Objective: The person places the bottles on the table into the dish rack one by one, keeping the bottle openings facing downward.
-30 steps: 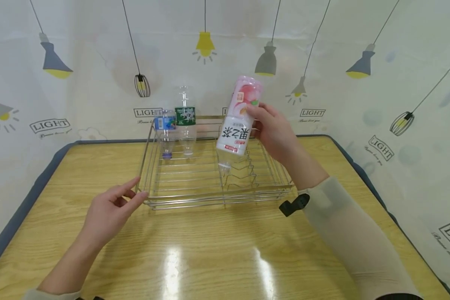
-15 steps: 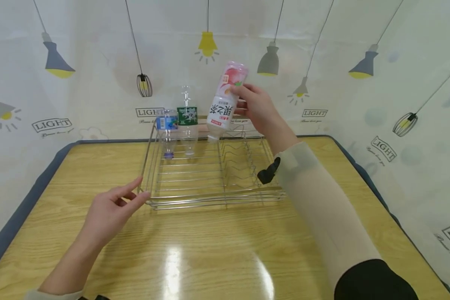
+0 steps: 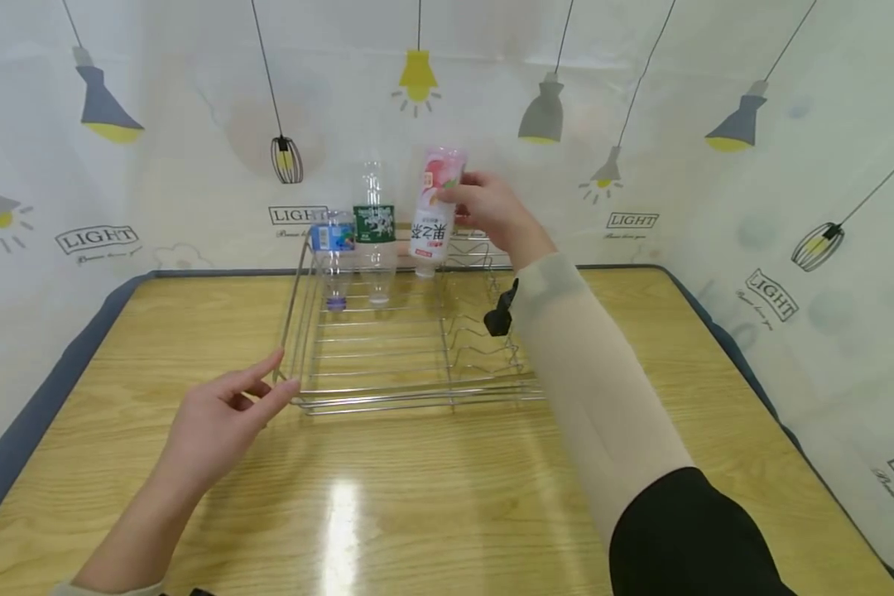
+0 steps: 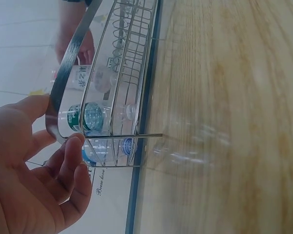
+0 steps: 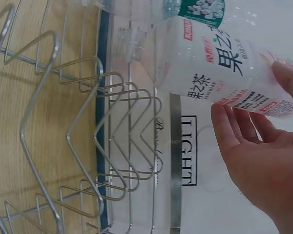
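My right hand [image 3: 495, 213] grips an upside-down plastic drink bottle [image 3: 429, 236] with a pink and white peach label. Its neck points down over the back of the metal wire dish rack [image 3: 387, 404]. In the right wrist view, the thumb and fingers hold the bottle [image 5: 210, 63] near its base, above the rack's zigzag wires. At the rack's front left corner, my left hand [image 3: 219, 422] pinches the rim between thumb and fingers. Two clear bottles stand upside down at the rack's back left: a green-labelled bottle [image 3: 375, 225] and a smaller blue-labelled bottle [image 3: 334, 238] with a purple cap.
The rack stands on a wood-grain table [image 3: 417, 497] with a dark blue edge. Close behind it rises a pale wall covering [image 3: 209, 108] printed with lamps. Upright zigzag wires [image 5: 97, 141] fill the rack's right section.
My right hand has carried the peach-labelled bottle left and back, beside the green-labelled bottle, and lowered it in the last half second. It is more upright now. My left hand keeps its place.
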A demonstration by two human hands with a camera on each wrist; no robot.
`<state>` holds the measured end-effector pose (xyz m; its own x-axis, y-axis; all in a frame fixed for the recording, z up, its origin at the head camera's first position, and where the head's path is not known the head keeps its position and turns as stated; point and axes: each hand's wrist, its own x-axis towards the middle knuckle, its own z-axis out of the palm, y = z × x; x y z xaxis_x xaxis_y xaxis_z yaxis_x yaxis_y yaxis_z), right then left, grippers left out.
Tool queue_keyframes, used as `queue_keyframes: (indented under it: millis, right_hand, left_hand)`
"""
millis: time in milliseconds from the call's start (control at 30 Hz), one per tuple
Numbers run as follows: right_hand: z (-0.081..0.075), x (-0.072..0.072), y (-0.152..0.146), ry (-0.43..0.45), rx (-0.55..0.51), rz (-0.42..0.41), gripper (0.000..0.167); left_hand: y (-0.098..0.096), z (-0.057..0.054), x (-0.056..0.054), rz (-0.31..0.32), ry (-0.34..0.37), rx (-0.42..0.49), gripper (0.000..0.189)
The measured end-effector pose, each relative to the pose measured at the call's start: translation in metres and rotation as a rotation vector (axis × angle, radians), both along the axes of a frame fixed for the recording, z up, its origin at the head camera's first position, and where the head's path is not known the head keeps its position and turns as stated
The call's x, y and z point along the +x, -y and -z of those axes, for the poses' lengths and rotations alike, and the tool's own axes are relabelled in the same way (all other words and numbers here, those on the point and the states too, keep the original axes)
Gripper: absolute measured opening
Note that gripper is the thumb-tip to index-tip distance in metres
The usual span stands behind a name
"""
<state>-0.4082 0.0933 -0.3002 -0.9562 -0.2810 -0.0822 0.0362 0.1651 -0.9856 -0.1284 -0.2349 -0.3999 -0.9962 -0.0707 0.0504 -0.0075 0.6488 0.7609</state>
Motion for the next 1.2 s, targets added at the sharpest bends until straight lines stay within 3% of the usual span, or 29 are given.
queue_keyframes:
  millis: [267, 667, 1033, 1200]
  right_hand:
    - [0.015, -0.004, 0.009, 0.051, 0.062, -0.074, 0.065]
    - [0.020, -0.007, 0.019, 0.083, 0.111, -0.124, 0.067]
    - [0.021, -0.008, 0.024, -0.002, 0.336, -0.118, 0.069]
    - [0.024, -0.006, 0.026, -0.017, 0.353, -0.111, 0.066]
  left_hand:
    - [-0.001, -0.001, 0.000, 0.009, -0.025, 0.001, 0.060]
    - [-0.002, -0.002, 0.002, 0.005, -0.039, 0.009, 0.058]
    - [-0.002, -0.001, 0.003, -0.010, -0.042, 0.026, 0.056]
    - [-0.002, -0.001, 0.004, -0.012, -0.044, 0.025, 0.056]
